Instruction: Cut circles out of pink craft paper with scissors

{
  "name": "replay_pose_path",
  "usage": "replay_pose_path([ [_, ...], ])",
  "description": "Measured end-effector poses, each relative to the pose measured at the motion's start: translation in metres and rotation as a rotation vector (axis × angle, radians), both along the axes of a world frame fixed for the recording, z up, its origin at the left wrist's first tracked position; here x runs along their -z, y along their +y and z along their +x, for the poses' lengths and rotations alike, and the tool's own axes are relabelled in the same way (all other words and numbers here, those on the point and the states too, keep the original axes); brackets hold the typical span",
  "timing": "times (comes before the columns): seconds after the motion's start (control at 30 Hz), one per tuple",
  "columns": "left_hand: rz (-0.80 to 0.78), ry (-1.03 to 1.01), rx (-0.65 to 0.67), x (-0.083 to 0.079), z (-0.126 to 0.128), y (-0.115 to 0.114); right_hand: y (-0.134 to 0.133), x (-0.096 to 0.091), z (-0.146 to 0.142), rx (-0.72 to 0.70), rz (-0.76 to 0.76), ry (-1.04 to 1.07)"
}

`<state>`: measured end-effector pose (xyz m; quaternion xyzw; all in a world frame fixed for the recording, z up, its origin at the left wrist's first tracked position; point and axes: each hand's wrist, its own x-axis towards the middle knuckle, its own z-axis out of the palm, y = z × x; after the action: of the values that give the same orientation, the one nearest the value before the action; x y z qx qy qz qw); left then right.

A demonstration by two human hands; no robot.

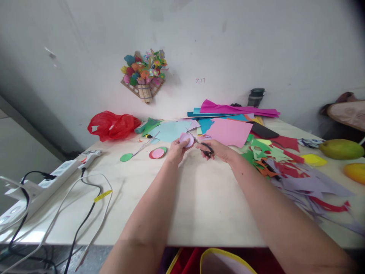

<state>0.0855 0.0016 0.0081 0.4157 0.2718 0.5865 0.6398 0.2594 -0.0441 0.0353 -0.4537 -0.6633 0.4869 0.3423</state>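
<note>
The left hand (179, 149) pinches a lilac paper circle (187, 140) between thumb and fingers, holding it up just above the tabletop (145, 201) near the middle of the view. The right hand (212, 150), close beside it but apart from it, is clamped around the black handles of the scissors (208, 153); their blades point up and to the left, by the circle's right edge, and whether they touch the paper I cannot tell. To the left of the hands lie 2 groups of round pieces: a small stack of paper circles (157, 153), with pink on top of red and green, and a green circle (126, 157) with a thin strip slanting away from it. Behind the hands a light blue sheet (171, 130) and a torn-edged pink sheet (229, 132) lie flat, with a magenta roll (239, 109) across the back near a dark cup (256, 98). A red plastic bag (114, 126) sits at the back left. On the right, green scraps (253, 154) and lilac offcuts (308, 180) lie in a loose heap beside 2 fruits, a green fruit (340, 148) and an orange-yellow fruit (356, 172). A white power strip (42, 190) runs along the left edge among cables. On the wall, a flower decoration (145, 74) hangs left of the handwritten number 217 (200, 80).
</note>
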Motion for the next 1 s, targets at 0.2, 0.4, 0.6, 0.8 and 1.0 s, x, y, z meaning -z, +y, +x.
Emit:
replay_pose_path([
  [0.2, -0.013, -0.038, 0.01, -0.0005, -0.0012, 0.0004, 0.0019, 0.0035, -0.0002, 0.001, -0.001, 0.046],
  [0.4, -0.024, -0.069, 0.014, 0.0017, -0.0011, 0.0028, 0.0028, 0.0055, -0.0027, 0.017, -0.013, 0.071],
  [0.6, -0.012, -0.082, 0.019, 0.0033, -0.0013, 0.0043, 0.0039, 0.0074, -0.0029, 0.013, -0.006, 0.078],
  [0.8, -0.019, -0.077, 0.015, 0.0024, -0.0012, 0.0037, 0.002, 0.0056, -0.0051, 0.026, -0.004, 0.088],
  [1.0, -0.001, -0.067, 0.017, 0.0036, -0.002, 0.0048, 0.0023, 0.0052, -0.0056, 0.028, -0.002, 0.089],
])
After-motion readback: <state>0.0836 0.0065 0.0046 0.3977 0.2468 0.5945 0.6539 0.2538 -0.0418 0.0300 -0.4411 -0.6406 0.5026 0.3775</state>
